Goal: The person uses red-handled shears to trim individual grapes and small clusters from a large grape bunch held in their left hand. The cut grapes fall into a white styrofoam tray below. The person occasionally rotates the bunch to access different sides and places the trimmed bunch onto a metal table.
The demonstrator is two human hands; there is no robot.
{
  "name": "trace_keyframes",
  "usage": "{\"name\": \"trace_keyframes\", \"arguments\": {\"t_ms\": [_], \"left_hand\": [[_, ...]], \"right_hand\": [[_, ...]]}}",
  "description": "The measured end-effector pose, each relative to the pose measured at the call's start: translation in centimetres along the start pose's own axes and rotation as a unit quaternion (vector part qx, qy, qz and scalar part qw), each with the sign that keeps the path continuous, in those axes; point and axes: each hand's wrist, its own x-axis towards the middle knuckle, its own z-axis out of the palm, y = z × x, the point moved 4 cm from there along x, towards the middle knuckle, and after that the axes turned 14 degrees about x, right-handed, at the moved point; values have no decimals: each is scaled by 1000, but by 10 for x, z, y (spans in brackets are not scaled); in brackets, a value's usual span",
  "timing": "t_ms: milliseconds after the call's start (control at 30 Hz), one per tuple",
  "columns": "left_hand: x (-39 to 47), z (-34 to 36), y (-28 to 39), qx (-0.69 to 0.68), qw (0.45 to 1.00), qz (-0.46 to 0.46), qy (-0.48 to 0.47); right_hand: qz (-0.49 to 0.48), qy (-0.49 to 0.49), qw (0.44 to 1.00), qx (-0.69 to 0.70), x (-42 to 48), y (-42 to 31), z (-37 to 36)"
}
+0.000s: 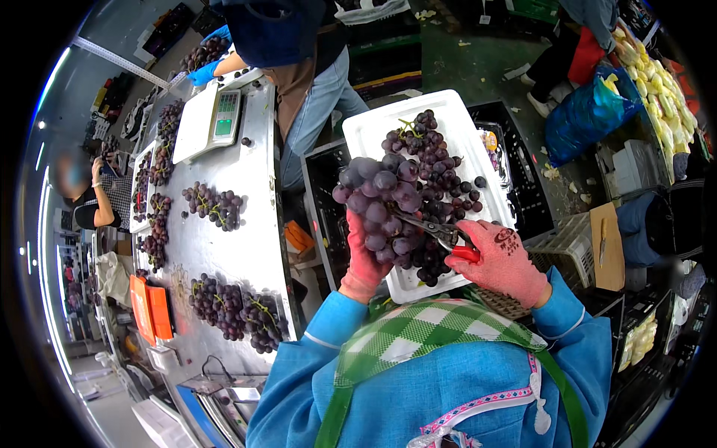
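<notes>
In a pink glove, my left hand (363, 263) holds up a bunch of dark purple grapes (386, 196) from its near side. My right hand (501, 257), gloved alike, grips red-handled pruning snips (442, 231). Their blades reach in among the grapes of the held bunch, and the tips are partly hidden there. Below the bunch is a white foam tray (369, 134) carrying more grape bunches (428, 148) and some loose grapes (474, 196).
A steel table (246, 173) at left carries a weighing scale (210, 120), grape bunches (215, 207) and an orange box (151, 309). Black crates (521, 168) sit under the tray. A blue-gloved co-worker (291, 50) stands beyond. A blue bag (588, 117) lies at right.
</notes>
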Motion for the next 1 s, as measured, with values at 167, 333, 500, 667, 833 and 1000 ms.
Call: {"name": "trace_keyframes", "arguments": {"t_ms": [167,333,500,667,833,1000], "left_hand": [[-3,3,-1,54,998,16,11],[-5,-4,-8,47,999,-4,10],[-5,0,-4,54,998,-6,12],[-4,-7,-6,70,997,14,6],[-4,-11,-6,34,999,25,-27],[-10,-10,-4,109,994,25,7]], "right_hand": [[-4,-3,1000,-16,2,-7,0],[5,-16,999,-34,3,-8,-1],[109,-63,989,73,2,-9,-3],[153,-108,979,79,3,-14,-5],[163,-149,967,125,4,-7,-2],[151,-171,968,104,6,-7,0]]}}
